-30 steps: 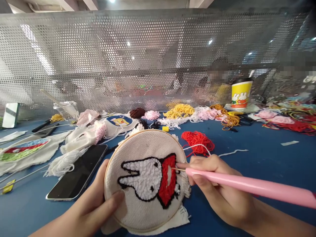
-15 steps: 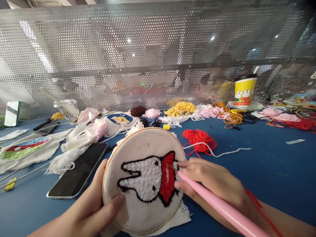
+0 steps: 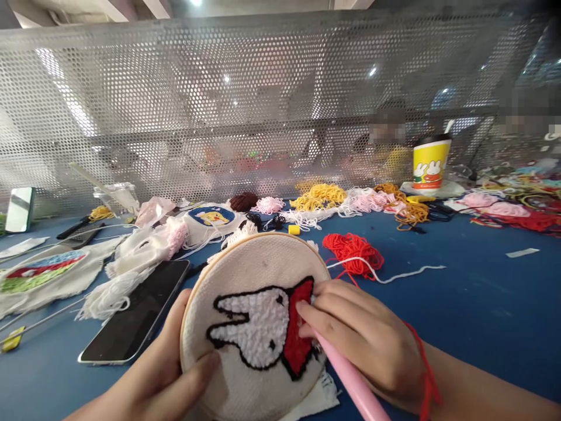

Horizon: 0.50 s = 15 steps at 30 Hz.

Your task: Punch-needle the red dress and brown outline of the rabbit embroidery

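Note:
My left hand (image 3: pixel 175 356) grips the left edge of a round embroidery hoop (image 3: pixel 258 263), thumb on the front of the cream cloth. A sideways white rabbit (image 3: pixel 258 327) with black outline and a red garment (image 3: pixel 298 333) is worked on the cloth. In my right hand (image 3: pixel 368 333) is a pink punch needle (image 3: pixel 350 374), its handle slanting down to the right. My right fingertips lie over the red part; the needle's tip is hidden behind them. A red yarn strand (image 3: pixel 425 362) hangs over my right wrist.
Behind the hoop lies a red yarn bundle (image 3: pixel 353 254) with a white strand. A phone (image 3: pixel 135 316) rests at left near stitched cloths (image 3: pixel 48 272). Yellow yarn (image 3: pixel 319 197), a yellow cap (image 3: pixel 294 230) and a paper cup (image 3: pixel 432 164) stand further back, before a perforated metal screen (image 3: pixel 263 105).
My right hand has shifted left over the red area, covering the needle tip. The punch needle's handle stands steeper. The red strand has moved up across my wrist. My view has shifted slightly.

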Motion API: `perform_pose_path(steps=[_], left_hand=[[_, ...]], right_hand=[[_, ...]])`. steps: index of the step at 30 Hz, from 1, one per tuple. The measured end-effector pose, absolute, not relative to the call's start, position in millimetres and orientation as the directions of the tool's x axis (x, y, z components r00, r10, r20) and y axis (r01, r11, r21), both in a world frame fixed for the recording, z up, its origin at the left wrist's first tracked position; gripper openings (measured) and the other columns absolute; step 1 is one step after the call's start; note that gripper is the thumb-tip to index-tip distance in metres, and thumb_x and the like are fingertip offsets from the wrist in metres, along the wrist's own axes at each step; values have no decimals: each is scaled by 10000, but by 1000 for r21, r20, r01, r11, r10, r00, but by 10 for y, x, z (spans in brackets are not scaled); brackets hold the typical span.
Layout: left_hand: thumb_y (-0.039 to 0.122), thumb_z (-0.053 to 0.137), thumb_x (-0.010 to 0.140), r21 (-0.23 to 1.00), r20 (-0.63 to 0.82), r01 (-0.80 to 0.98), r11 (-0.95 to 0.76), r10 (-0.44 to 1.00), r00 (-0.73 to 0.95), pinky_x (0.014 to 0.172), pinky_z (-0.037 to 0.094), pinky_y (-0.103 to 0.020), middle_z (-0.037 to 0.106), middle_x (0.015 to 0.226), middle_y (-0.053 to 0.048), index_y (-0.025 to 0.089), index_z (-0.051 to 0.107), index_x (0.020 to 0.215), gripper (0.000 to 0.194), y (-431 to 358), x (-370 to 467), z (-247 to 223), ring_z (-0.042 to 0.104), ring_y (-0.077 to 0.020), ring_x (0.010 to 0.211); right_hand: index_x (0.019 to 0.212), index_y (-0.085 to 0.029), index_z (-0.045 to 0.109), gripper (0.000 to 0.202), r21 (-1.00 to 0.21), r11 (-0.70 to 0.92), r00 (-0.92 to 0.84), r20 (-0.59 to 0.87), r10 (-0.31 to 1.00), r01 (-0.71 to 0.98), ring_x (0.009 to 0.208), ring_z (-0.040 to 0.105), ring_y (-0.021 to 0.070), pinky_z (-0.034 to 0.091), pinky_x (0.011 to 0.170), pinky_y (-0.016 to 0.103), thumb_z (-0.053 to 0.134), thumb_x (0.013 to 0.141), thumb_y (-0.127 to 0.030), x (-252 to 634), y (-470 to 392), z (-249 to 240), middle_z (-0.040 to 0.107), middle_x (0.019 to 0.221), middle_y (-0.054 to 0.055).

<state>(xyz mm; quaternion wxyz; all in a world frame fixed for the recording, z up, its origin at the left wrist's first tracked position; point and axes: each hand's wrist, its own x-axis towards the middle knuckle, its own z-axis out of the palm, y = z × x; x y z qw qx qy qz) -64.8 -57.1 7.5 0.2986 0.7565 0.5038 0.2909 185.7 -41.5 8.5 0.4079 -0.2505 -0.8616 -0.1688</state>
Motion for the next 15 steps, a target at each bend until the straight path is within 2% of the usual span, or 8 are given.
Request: perform_pose_path(steps=[3, 5, 7, 10, 15], left_hand=[[361, 363, 802, 800, 29, 547, -247, 926, 377, 957, 307, -339, 264, 1359, 4, 311, 2, 1301, 618, -513, -552, 122, 289, -238, 1204], [385, 350, 802, 842, 5, 501, -202, 930, 368, 967, 293, -362, 286, 1347, -18, 285, 27, 1304, 606, -478, -508, 136, 291, -246, 1201], [404, 365, 791, 872, 9, 456, -178, 937, 349, 967, 288, -387, 300, 1338, -37, 263, 51, 1304, 618, -458, -482, 140, 289, -258, 1200], [411, 381, 781, 898, 22, 412, -155, 951, 309, 973, 281, -382, 309, 1333, -32, 260, 90, 1297, 612, -458, -464, 147, 295, -249, 1198], [387, 415, 769, 901, 17, 414, -131, 963, 268, 965, 294, -297, 380, 1293, 29, 282, 207, 1265, 548, -491, -437, 191, 328, -207, 1181]], right_hand=[[829, -104, 538, 129, -66, 865, -496, 797, 346, 497, 617, 524, 122, 462, 621, 260, 425, 817, -167, 1908, -436, 79, 574, 594, 30], [817, -141, 508, 147, -160, 861, -413, 825, 385, 483, 619, 536, 113, 465, 613, 235, 413, 828, -251, 1933, -457, 79, 576, 602, 18], [810, -165, 484, 166, -198, 845, -370, 832, 413, 497, 611, 546, 112, 464, 580, 222, 375, 841, -285, 1946, -477, 89, 574, 601, 13], [819, -176, 457, 134, -216, 853, -367, 832, 416, 476, 588, 537, 120, 466, 555, 238, 352, 847, -254, 1949, -493, 114, 555, 607, 18], [855, -183, 436, 75, -299, 883, -365, 826, 430, 363, 571, 493, 123, 467, 547, 273, 373, 816, -170, 1964, -506, 133, 499, 585, 1]])
